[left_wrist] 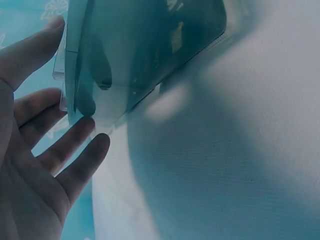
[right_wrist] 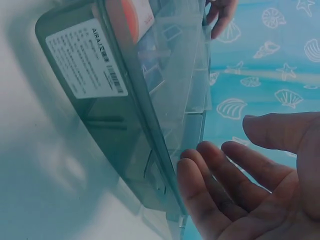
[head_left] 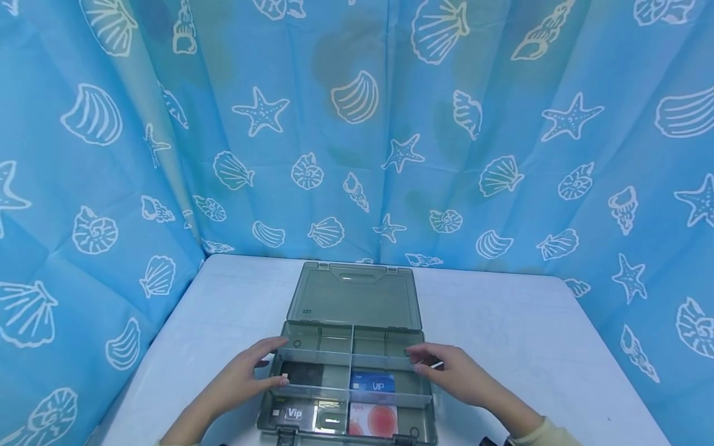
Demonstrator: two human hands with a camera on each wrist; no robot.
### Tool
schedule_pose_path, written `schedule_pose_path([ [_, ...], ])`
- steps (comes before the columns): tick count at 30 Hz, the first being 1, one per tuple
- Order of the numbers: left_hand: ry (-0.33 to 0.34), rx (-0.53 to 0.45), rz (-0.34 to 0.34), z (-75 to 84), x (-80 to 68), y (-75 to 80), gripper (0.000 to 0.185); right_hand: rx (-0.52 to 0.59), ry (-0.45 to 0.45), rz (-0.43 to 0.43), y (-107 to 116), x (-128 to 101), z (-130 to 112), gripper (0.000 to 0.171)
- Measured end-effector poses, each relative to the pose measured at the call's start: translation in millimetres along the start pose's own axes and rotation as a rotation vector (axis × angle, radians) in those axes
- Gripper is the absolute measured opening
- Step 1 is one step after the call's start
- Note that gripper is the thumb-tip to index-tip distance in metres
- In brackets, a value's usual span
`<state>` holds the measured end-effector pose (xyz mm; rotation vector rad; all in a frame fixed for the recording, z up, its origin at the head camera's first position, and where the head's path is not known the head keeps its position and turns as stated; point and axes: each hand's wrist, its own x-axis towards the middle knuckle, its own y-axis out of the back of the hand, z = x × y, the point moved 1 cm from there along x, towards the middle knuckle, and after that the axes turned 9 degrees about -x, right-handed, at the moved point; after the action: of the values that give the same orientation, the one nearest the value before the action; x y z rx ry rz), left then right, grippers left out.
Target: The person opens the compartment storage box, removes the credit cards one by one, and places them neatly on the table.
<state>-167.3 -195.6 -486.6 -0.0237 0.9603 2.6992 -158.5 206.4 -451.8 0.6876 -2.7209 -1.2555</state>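
A translucent grey-green compartment box (head_left: pixel 429 427) lies on the table with its lid (head_left: pixel 357 300) folded back. Clear dividers (head_left: pixel 318 357) split it into several compartments. In the middle row are a dark card (head_left: pixel 307 374) and a blue VIP card (head_left: pixel 372 381). The front row has a dark Vip card (head_left: pixel 295 414) and a white card with red circles (head_left: pixel 374 421). My left hand (head_left: pixel 245 376) is at the box's left edge, fingers loosely spread. At the right edge, my right hand (head_left: pixel 454 373) has its fingers relaxed. Neither hand grips anything; exact contact with the rim is unclear.
White cloth covers the table (head_left: pixel 502 322). A blue shell-patterned curtain (head_left: pixel 346 155) surrounds its back and sides. On the box's outer wall is a white printed label (right_wrist: pixel 85 62). Front latches (head_left: pixel 287 436) stick out at the box's near edge.
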Motion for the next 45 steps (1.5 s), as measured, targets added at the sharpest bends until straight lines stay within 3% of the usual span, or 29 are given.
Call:
schedule_pose_path([
  [4, -0.015, 0.001, -0.026, -1.6, -0.7, 1.1, 0.077, 0.009, 0.012, -0.016, -1, -1, -1, 0.035],
  [13, -0.095, 0.008, -0.086, -8.7, -3.7, 6.3, 0.075, 0.055, -0.079, -0.058, -4, -2, -2, 0.037],
  [21, -0.129, -0.014, -0.127, -16.0, -2.9, 7.5, 0.072, 0.128, -0.09, -0.108, -3, 2, -3, 0.039],
  [34, -0.112, -0.044, -0.147, -14.4, -4.2, 8.4, 0.071, 0.186, -0.162, -0.17, -10, 10, -12, 0.05],
  [45, -0.119, -0.041, -0.146, -17.6, -3.2, 8.4, 0.07, 0.132, -0.192, -0.217, -21, 19, -16, 0.054],
])
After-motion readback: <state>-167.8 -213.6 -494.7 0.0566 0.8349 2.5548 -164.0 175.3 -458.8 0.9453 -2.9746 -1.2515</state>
